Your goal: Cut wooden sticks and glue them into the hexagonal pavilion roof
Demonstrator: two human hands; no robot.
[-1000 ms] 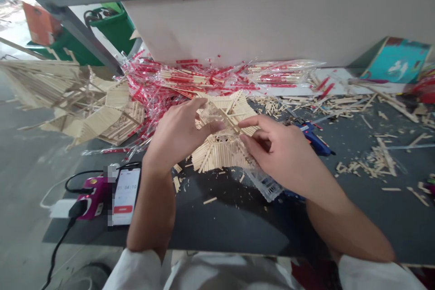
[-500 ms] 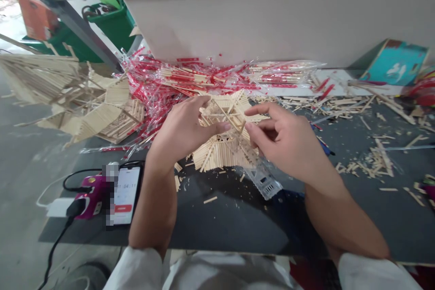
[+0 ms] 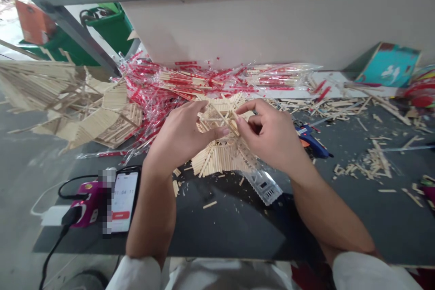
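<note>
Grip of the right hand (image 3: 268, 131), pinching what looks like a stick (image 3: 234, 115), has shifted left toward the wide-spread left hand (image 3: 180, 133), centring work over the wooden model (image 3: 218, 158).

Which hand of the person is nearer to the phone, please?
Left. The left hand is above and right of the phone in the picture, at the left of the stick model; the right hand is farther away, at the model's right.

A: What's L of model (image 3: 222, 163)?
B: Phone (image 3: 125, 201) front-L, 2nd model (image 3: 113, 99) back-L.
A: Behind?
B: Packs (image 3: 190, 79), btwn it & wall (image 3: 258, 27).
A: R?
B: Glue gun (image 3: 315, 144), then scraps (image 3: 363, 167) further R, both on tbl (image 3: 231, 231).
</note>
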